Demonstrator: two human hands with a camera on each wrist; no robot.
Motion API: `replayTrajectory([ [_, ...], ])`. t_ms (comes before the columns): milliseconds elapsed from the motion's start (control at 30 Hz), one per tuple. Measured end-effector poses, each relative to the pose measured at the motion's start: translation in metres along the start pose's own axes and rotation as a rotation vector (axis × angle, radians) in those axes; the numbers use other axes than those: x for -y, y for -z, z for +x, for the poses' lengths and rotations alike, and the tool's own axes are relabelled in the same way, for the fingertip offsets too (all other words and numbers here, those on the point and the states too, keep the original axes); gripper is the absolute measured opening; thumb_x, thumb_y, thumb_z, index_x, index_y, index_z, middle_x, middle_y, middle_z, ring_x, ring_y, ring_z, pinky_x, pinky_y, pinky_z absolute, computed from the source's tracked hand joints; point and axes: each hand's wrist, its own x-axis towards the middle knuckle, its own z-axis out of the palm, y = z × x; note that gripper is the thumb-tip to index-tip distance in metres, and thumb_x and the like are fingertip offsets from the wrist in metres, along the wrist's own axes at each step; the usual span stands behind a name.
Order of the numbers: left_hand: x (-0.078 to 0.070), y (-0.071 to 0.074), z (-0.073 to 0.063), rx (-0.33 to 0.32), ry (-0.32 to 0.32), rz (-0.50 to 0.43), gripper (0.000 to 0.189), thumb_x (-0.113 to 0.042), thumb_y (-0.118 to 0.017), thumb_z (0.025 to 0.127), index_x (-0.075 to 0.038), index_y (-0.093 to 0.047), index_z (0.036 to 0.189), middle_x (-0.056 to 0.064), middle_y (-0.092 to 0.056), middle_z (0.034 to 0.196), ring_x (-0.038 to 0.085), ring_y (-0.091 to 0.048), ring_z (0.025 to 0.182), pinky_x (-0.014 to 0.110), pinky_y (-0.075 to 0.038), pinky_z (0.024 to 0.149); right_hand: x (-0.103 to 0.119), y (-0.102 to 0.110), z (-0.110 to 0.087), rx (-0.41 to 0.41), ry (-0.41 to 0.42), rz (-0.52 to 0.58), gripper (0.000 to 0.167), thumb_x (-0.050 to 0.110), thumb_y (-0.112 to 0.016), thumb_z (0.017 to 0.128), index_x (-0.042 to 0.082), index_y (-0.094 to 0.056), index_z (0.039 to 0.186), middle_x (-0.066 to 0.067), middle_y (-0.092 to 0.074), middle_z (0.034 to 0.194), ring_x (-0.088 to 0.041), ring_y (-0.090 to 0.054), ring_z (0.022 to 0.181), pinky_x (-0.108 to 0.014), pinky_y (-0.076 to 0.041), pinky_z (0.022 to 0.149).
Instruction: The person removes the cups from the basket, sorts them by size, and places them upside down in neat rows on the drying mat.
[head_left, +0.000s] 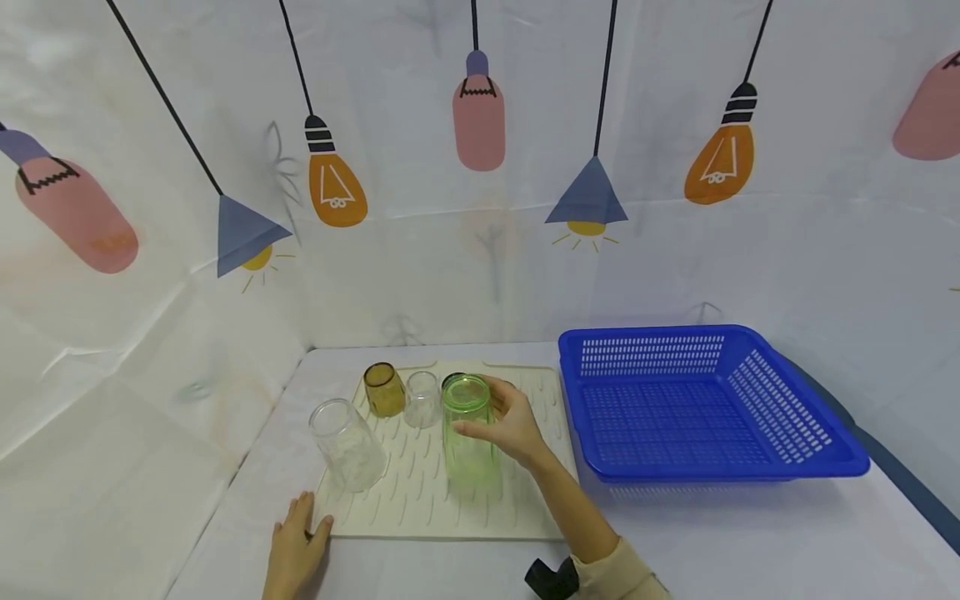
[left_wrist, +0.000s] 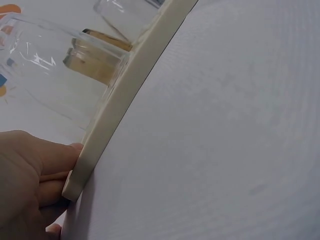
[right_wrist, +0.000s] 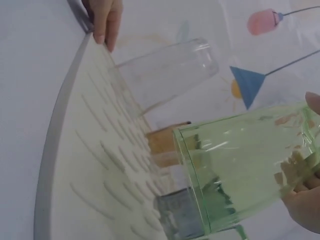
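My right hand (head_left: 512, 423) grips a tall, clear green glass (head_left: 469, 450) near its base, with the thumb on one side and fingers on the other. In the right wrist view the green glass (right_wrist: 245, 165) is upside down, its rim facing the cream ridged mat (right_wrist: 95, 150) and apart from it. Behind it stands a dark grey glass (right_wrist: 180, 212), mostly hidden in the head view. My left hand (head_left: 295, 546) touches the front left corner of the mat (head_left: 420, 521). Beside that hand, a large clear glass (head_left: 348, 450) stands upside down.
An amber glass (head_left: 385, 392) and a small clear glass (head_left: 422, 402) stand on the mat's back left. To the right sits a blue perforated plastic basket (head_left: 697, 477) on the white table (head_left: 720, 533). A white sheet with printed lamps (head_left: 420, 275) hangs behind.
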Motion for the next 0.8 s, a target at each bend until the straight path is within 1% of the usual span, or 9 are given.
replayTrajectory([
  [67, 0.000, 0.000, 0.000, 0.003, 0.003, -0.004, 0.050, -0.003, -0.059, 0.087, 0.025, -0.039, 0.123, 0.043, -0.035, 0.130, 0.058, -0.031, 0.123, 0.074, -0.021, 0.096, 0.002, -0.007, 0.001, 0.017, 0.001, -0.003, 0.066, -0.005, -0.078, 0.069, -0.006, -0.050, 0.129, -0.020, -0.059, 0.122, -0.029, -0.054, 0.117, -0.034, -0.039, 0.105],
  [133, -0.001, 0.000, 0.000, 0.013, 0.019, -0.017, 0.049, -0.002, -0.056, 0.087, 0.025, -0.038, 0.124, 0.043, -0.034, 0.132, 0.058, -0.030, 0.124, 0.074, -0.020, 0.097, 0.007, -0.013, 0.000, 0.036, -0.001, -0.011, 0.065, -0.005, -0.077, 0.070, -0.007, -0.050, 0.129, -0.021, -0.059, 0.121, -0.030, -0.054, 0.117, -0.037, -0.038, 0.106],
  [267, 0.001, 0.001, 0.000, 0.030, 0.040, -0.039, 0.048, 0.000, -0.051, 0.088, 0.025, -0.036, 0.126, 0.043, -0.032, 0.133, 0.058, -0.027, 0.126, 0.073, -0.017, 0.099, 0.015, -0.025, -0.001, 0.050, -0.001, -0.030, 0.062, -0.004, -0.077, 0.070, -0.009, -0.049, 0.126, -0.021, -0.060, 0.118, -0.033, -0.055, 0.115, -0.043, -0.039, 0.105],
  [400, 0.003, -0.001, 0.000, 0.013, 0.015, -0.037, 0.045, 0.002, -0.051, 0.088, 0.025, -0.038, 0.125, 0.044, -0.034, 0.131, 0.058, -0.029, 0.124, 0.074, -0.019, 0.097, 0.012, -0.036, 0.001, 0.050, -0.016, -0.017, 0.062, -0.005, -0.076, 0.070, -0.010, -0.048, 0.126, -0.023, -0.058, 0.120, -0.035, -0.052, 0.119, -0.044, -0.035, 0.108],
  [500, 0.004, -0.002, -0.001, -0.009, -0.005, -0.027, 0.044, 0.003, -0.052, 0.088, 0.025, -0.039, 0.124, 0.044, -0.035, 0.130, 0.059, -0.031, 0.122, 0.074, -0.021, 0.095, 0.008, -0.043, 0.002, 0.038, -0.021, -0.008, 0.064, -0.005, -0.076, 0.070, -0.011, -0.047, 0.127, -0.024, -0.057, 0.121, -0.036, -0.051, 0.119, -0.042, -0.036, 0.107],
  [667, 0.004, -0.003, -0.002, -0.026, -0.007, -0.024, 0.043, 0.003, -0.051, 0.088, 0.025, -0.040, 0.123, 0.043, -0.036, 0.130, 0.059, -0.032, 0.122, 0.074, -0.022, 0.095, -0.001, -0.052, 0.004, 0.017, 0.001, -0.011, 0.066, -0.005, -0.076, 0.070, -0.014, -0.045, 0.128, -0.025, -0.058, 0.119, -0.038, -0.053, 0.116, -0.039, -0.039, 0.105],
  [800, 0.002, -0.003, -0.002, -0.034, -0.007, -0.028, 0.043, 0.003, -0.052, 0.087, 0.024, -0.040, 0.123, 0.043, -0.036, 0.130, 0.058, -0.032, 0.122, 0.074, -0.022, 0.095, -0.005, -0.057, 0.004, 0.028, -0.001, -0.009, 0.068, -0.004, -0.076, 0.070, -0.014, -0.043, 0.129, -0.026, -0.058, 0.118, -0.038, -0.053, 0.116, -0.039, -0.038, 0.105],
])
